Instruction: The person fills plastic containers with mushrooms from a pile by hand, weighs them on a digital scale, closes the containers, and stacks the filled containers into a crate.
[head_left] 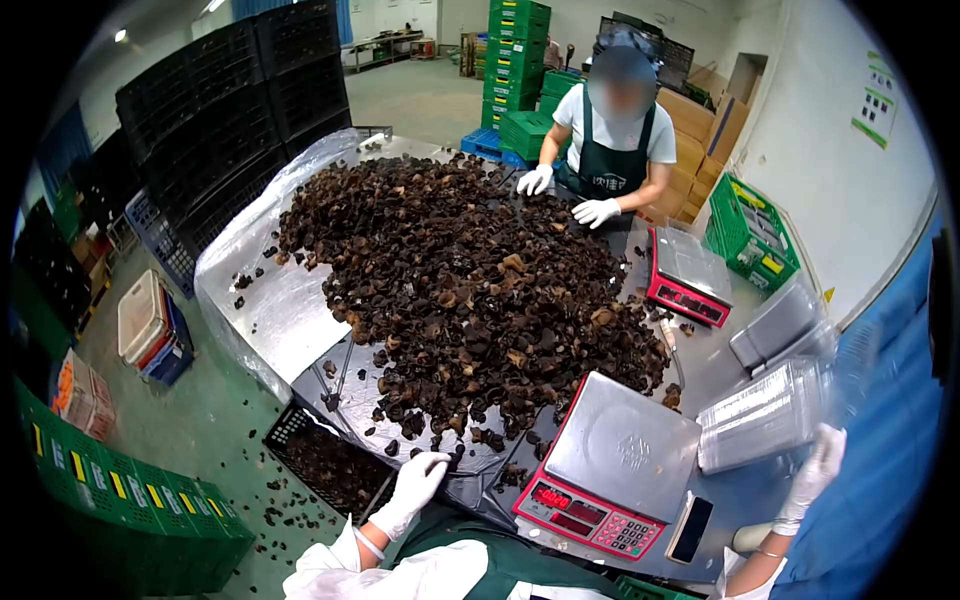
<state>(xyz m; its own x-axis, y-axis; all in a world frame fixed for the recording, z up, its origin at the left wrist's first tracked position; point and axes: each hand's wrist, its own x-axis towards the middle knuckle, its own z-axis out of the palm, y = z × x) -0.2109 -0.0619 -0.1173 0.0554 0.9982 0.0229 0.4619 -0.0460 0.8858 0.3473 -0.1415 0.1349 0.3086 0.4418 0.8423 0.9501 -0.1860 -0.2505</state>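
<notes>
Centrally, the dark pieces [470, 290] lie heaped in the frame. At bottom centre, the left hand [418, 487] is at their near edge, its grip impossible to tell; at lower right, the right hand [822, 465] grips a clear container [855, 370] (rather blurred).

Tall stacks of black crates [230, 110] are seen at the upper left. Below them, on the green floor [225, 420], a pale bin [143, 312] is nested in a blue one [172, 350], near a carton [88, 402] with orange contents; green crates [130, 500] with yellow marks fill the lower left. At the back, more green crates [515, 55] are piled high near a blue pallet [488, 147], and brown boxes [688, 150] are stacked behind a co-worker [612, 140] in a dark apron. A green-and-white poster [876, 105] is fixed to the right wall [830, 130]. A phone [690, 528] is laid on the worktop [712, 550].
</notes>
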